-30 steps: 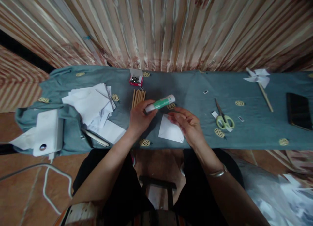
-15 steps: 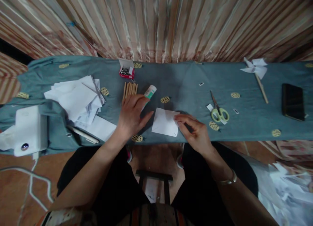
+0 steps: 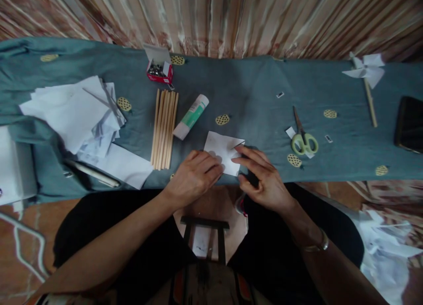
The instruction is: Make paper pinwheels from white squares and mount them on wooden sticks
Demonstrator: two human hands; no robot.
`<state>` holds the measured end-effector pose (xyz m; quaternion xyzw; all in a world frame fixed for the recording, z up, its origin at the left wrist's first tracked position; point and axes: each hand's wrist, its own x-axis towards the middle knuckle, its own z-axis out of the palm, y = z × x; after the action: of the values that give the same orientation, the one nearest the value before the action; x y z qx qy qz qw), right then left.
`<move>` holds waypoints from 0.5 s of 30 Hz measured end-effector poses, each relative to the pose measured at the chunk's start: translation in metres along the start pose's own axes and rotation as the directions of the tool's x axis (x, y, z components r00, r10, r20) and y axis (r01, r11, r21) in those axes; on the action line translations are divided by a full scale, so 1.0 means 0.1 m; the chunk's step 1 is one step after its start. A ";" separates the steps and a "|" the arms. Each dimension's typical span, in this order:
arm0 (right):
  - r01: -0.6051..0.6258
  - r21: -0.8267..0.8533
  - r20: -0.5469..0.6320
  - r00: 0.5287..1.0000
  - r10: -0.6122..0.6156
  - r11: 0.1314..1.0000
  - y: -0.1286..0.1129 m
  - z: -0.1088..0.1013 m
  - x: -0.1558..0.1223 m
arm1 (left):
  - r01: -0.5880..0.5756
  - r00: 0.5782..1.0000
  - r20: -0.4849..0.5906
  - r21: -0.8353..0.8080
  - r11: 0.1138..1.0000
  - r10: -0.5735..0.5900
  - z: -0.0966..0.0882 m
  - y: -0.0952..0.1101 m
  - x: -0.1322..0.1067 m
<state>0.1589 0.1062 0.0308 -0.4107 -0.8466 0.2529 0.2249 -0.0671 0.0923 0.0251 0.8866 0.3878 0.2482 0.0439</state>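
A small square of white paper (image 3: 221, 143) with cut slits lies in front of me at the table's near edge. My left hand (image 3: 196, 175) is closed on its near left corner, thumb and fingers pinched together. At the paper's right edge is my right hand (image 3: 264, 177), its fingers apart and the fingertips touching the paper. A glue stick (image 3: 191, 117) with a green label lies just beyond my left hand. Left of it, several wooden sticks (image 3: 164, 131) lie side by side.
Green-handled scissors (image 3: 304, 143), a paper pinwheel (image 3: 369, 71) on a stick and a dark phone (image 3: 410, 124) are to the right. On the left are stacked papers (image 3: 71, 111), a pen (image 3: 94, 173) and a white device (image 3: 16, 164). A red box (image 3: 160, 71) of metal pins stands at the back.
My left hand has come back from the glue stick and sticks to the paper's near left corner. My right hand's fingers have spread at the paper's right edge. The view has shifted.
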 end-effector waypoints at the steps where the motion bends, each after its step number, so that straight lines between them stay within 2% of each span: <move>1: -0.011 0.017 0.023 1.000 0.011 1.000 0.00 -0.01 0.00 | -0.008 1.000 -0.010 0.011 1.000 0.008 0.00 0.00 0.00; 4: -0.048 0.067 0.058 0.997 0.044 0.997 -0.01 -0.04 0.00 | -0.007 1.000 -0.024 0.015 1.000 0.008 -0.01 0.01 -0.01; 15: -0.146 0.242 0.029 0.989 0.143 0.959 -0.02 0.01 0.03 | -0.012 0.999 -0.038 -0.046 0.999 0.010 -0.05 0.08 -0.07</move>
<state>0.1554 0.1073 0.0317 -0.4394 -0.7781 0.3728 0.2498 -0.0682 0.0812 0.0284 0.8827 0.3778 0.2740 0.0558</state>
